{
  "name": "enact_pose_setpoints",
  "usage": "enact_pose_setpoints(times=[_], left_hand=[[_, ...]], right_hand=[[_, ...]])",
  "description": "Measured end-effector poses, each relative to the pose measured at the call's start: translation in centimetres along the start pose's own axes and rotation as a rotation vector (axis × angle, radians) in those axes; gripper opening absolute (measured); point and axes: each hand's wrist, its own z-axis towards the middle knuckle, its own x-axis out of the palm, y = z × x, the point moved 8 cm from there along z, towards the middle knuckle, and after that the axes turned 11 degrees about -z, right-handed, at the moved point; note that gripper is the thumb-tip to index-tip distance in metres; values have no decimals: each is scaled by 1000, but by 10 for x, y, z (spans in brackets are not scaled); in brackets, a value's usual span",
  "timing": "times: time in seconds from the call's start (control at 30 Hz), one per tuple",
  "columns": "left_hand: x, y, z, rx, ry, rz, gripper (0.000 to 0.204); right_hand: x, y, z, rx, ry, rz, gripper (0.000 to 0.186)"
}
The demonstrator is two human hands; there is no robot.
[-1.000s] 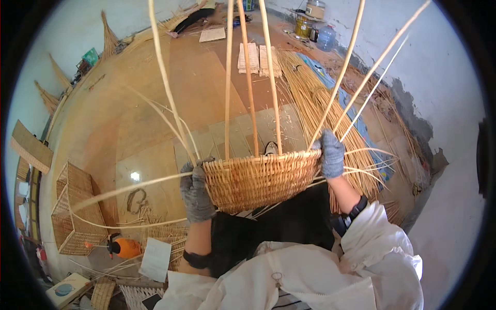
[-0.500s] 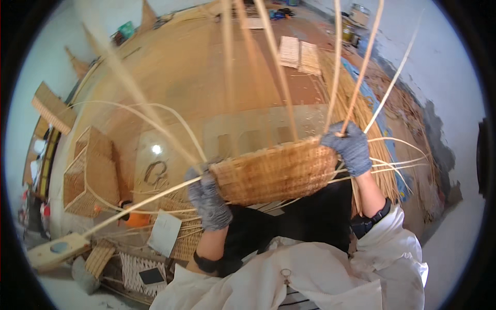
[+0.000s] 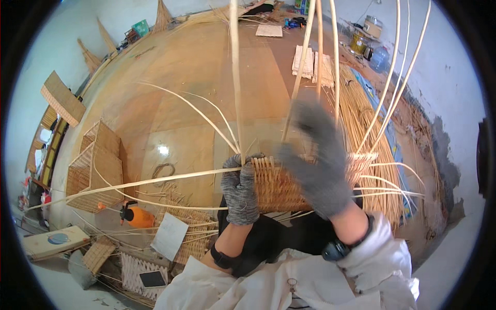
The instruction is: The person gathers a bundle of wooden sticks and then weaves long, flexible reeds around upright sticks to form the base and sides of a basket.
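Observation:
My left hand, in a mottled grey glove, is closed on the left end of a woven cane basket held over my dark-covered lap. Long upright stakes rise from the rim, and thinner pale weavers stretch out to both sides. My right hand, also gloved and smeared by motion, is raised over the basket's right half, thumb and fingers apart, hiding part of the weave.
A long bundle of canes lies along the right. At left are an unfinished woven frame, an orange sprayer, a white paper and a phone. Woven mats lie farther back; water jugs stand by the wall.
My right hand has released the basket's right end and swung leftward across its front. The basket and my left hand have shifted rightward in view.

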Motion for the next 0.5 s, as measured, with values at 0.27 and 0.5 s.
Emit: enact_pose_setpoints(times=[0.27, 0.5], left_hand=[[6, -13, 12, -62, 493, 87, 63], [11, 10, 4, -325, 316, 15, 48]], right_hand=[[76, 2, 20, 350, 612, 758, 20], [62, 2, 21, 317, 613, 733, 19]])
